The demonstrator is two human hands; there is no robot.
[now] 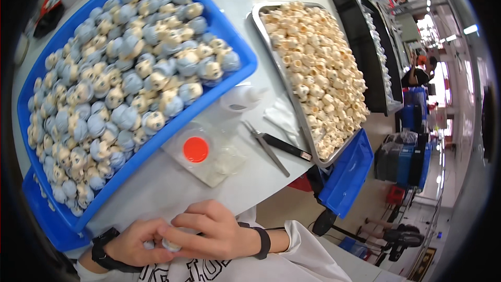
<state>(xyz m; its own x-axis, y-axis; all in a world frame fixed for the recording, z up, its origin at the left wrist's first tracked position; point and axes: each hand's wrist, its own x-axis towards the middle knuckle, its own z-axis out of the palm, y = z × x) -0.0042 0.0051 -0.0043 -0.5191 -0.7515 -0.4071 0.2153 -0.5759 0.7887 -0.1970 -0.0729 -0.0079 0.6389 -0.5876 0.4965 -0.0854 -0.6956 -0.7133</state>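
Note:
Close to my body, my left hand (136, 244) and my right hand (216, 234) meet with fingers closed around a small doll head (170, 245), mostly covered by the fingers. Only a pale bluish patch of it shows. Ahead of them to the left, a large blue tray (156, 137) is heaped with small doll heads (125, 117) that have cream faces and light-blue hair. Further right, a metal tray (290, 91) holds a pile of small hollow cream pieces (318, 73).
Between the trays lie tweezers (271, 152), a black-handled tool (286, 146), a white squeeze bottle (245, 97), white tissue (282, 115) and a round red-orange dish (195, 149). A black tray (373, 47) and a blue bin (347, 177) stand to the right. A person (419, 73) is in the background.

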